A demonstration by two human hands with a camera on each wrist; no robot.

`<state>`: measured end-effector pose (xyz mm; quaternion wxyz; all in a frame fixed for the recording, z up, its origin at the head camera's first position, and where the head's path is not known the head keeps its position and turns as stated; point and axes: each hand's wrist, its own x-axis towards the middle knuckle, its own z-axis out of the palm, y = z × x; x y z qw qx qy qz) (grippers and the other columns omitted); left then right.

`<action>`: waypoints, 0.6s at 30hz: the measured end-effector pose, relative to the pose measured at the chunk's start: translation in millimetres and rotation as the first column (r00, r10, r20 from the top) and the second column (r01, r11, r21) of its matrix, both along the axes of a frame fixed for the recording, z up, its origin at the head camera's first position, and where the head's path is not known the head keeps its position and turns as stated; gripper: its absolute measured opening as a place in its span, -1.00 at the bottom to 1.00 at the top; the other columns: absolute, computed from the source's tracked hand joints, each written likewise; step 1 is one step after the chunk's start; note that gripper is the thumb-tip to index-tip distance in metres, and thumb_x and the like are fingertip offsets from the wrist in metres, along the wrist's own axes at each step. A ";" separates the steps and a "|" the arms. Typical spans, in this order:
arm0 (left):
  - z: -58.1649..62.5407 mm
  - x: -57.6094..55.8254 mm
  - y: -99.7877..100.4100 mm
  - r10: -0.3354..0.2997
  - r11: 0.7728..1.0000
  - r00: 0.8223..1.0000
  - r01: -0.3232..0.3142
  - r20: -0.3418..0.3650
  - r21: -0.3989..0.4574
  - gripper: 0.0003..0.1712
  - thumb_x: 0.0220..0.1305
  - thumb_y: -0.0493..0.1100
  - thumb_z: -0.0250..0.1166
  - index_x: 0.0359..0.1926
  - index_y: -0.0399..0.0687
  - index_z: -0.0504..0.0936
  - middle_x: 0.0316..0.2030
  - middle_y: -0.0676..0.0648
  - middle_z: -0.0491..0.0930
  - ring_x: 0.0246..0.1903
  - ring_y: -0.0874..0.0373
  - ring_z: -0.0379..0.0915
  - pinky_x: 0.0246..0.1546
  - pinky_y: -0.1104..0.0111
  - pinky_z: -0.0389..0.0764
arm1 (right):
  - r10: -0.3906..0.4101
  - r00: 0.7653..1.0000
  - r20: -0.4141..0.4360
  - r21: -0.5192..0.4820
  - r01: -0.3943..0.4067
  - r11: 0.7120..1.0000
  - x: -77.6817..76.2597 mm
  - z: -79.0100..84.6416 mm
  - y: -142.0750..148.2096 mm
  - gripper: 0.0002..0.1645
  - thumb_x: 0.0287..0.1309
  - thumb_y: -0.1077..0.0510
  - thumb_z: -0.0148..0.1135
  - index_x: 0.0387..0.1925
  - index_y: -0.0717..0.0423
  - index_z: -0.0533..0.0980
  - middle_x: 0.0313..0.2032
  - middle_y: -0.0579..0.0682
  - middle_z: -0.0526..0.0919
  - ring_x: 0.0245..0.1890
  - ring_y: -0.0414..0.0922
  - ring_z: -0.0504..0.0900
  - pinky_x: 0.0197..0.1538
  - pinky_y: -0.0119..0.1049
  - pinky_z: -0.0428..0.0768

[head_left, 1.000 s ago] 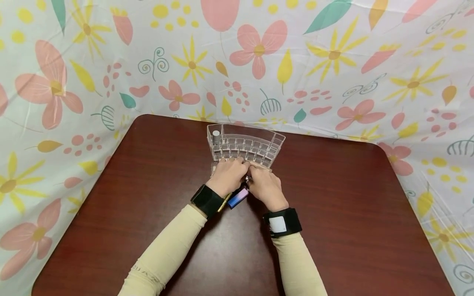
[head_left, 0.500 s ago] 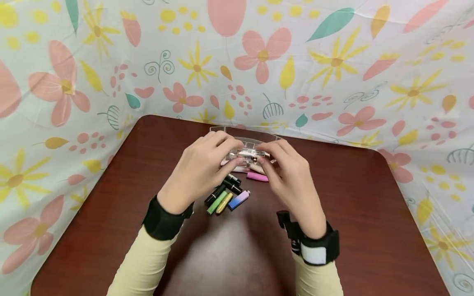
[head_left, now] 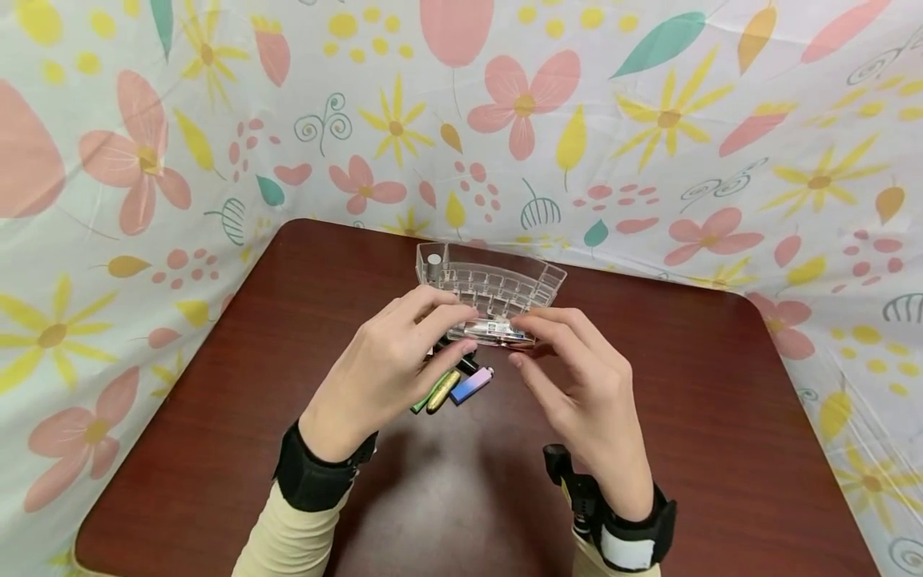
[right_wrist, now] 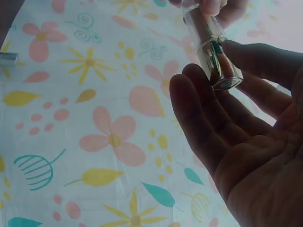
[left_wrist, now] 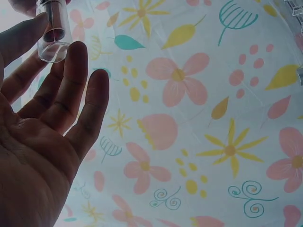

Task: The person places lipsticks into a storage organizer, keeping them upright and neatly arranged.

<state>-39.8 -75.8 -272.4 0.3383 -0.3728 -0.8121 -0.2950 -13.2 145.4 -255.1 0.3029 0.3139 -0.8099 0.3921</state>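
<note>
Cloth backdrop (head_left: 634, 144): white, floral print, hung behind and beside the table.

Table (head_left: 707, 417): dark reddish-brown wood, rounded corners.

Hands, two: left hand (head_left: 389, 361), right hand (head_left: 587, 393). A second ago both lie close together at the organiser's near edge; now they are raised and apart, one at either end of a tube. Each pinches its end between thumb and fingers, fingers parted only by the tube's thickness. In effect, both hands are given over to this one piece.

Organiser (head_left: 497, 276): clear, fan-shaped, rows of small compartments; a grey cylinder (head_left: 434, 268) stands upright in its far left corner.

Tube (head_left: 490, 330): slim, clear and metallic, held crosswise in the air before the organiser. Half a second ago it overlaps the organiser's rows in the head view; now it sits lower, a pale label (head_left: 499, 328) showing.

Per view: the left wrist camera shows a reddish core (left_wrist: 54, 19) inside the transparent end; the right wrist camera, a shiny base (right_wrist: 228, 84). The head view alone shows the loose pieces below: blue-pink stick (head_left: 472, 386), gold tube (head_left: 443, 393), green stick (head_left: 429, 396), black pieces (head_left: 467, 365) partly hidden.
</note>
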 end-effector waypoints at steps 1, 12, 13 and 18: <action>1.0 0.2 0.5 0.001 1.000 1.000 -0.001 0.001 0.001 -0.74 0.34 -0.13 0.40 0.00 -0.10 0.70 -0.07 -0.07 0.64 -0.07 0.11 0.63 0.00 0.34 0.64 | -0.007 1.000 -0.008 0.002 0.007 1.000 -0.2 0.4 0.3 -0.51 -0.06 0.50 0.49 -0.03 0.19 0.68 -0.08 0.02 0.71 -0.13 -0.18 0.69 -0.06 -0.56 0.62; 27.2 18.9 4.5 -0.055 0.990 0.990 0.071 -0.127 0.125 -0.70 0.24 -0.24 0.46 -0.01 -0.16 0.70 -0.09 -0.12 0.65 -0.06 0.09 0.61 0.00 0.36 0.64 | 0.047 0.997 -0.064 -0.127 -0.054 0.990 17.9 27.1 -1.0 -0.65 0.09 0.44 0.42 -0.03 0.33 0.67 -0.11 0.20 0.70 -0.11 -0.19 0.67 -0.02 -0.52 0.62; 29.3 23.5 5.0 -0.072 0.985 0.987 0.092 -0.141 0.148 -0.72 0.26 -0.24 0.44 -0.01 -0.17 0.70 -0.10 -0.13 0.66 -0.06 0.08 0.63 -0.01 0.37 0.65 | 0.071 0.995 -0.076 -0.157 -0.083 0.984 22.2 27.6 -1.9 -0.67 0.11 0.42 0.42 -0.04 0.37 0.66 -0.12 0.22 0.71 -0.11 -0.18 0.68 -0.01 -0.50 0.62; 35.7 43.5 7.7 -0.192 0.940 0.956 0.245 -0.223 0.236 -0.74 0.34 -0.21 0.38 -0.01 -0.26 0.69 -0.12 -0.16 0.66 -0.11 0.07 0.65 -0.09 0.43 0.65 | 0.180 0.969 -0.169 -0.263 -0.220 0.940 40.3 23.2 -1.3 -0.70 0.12 0.39 0.42 -0.13 0.54 0.63 -0.17 0.27 0.71 -0.13 -0.07 0.69 0.04 -0.42 0.60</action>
